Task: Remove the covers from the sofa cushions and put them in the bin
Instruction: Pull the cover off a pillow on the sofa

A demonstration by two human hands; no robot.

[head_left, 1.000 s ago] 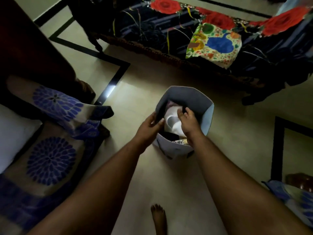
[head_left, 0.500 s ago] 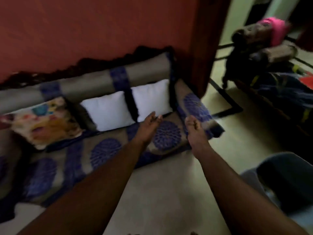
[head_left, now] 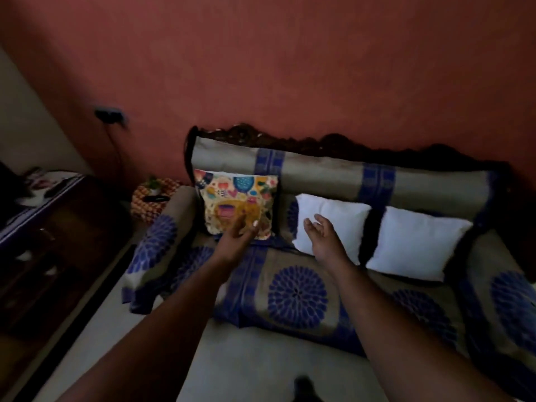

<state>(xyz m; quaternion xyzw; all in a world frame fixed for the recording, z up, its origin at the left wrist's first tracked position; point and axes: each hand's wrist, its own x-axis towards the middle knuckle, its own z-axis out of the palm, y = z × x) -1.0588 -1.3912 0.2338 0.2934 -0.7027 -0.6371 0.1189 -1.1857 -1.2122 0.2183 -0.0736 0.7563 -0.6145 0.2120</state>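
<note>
At the far left of the frame a dark cabinet (head_left: 58,227) stands against the wall, and just right of it a small checked stool (head_left: 152,204) sits beside the sofa (head_left: 298,297). The patterned cushion (head_left: 236,203) leans upright against the sofa back, left of centre, and it is the only one here with its cover on.

My left hand (head_left: 236,237) reaches over its lower edge, fingers straight and spread. Whether the fingertips touch the fabric I cannot tell; nothing is gripped. My right hand (head_left: 322,235) hangs in the middle of the frame in front of the first white cushion (head_left: 330,224), palm turned inward, fingers loosely curved, holding nothing. Further right lies the second white cushion (head_left: 417,245), also bare. The bin is not in view.

I judge the step in hand to be taking up the patterned cushion. To do it well I should close my left fingers on a lower corner, bring my right hand across to the opposite edge, and lift the cushion clear before looking for the opening. The opening does not show from here, so I would turn the cushion over to find it. Pulling on the cover before that would only bunch it around the filling.
</note>
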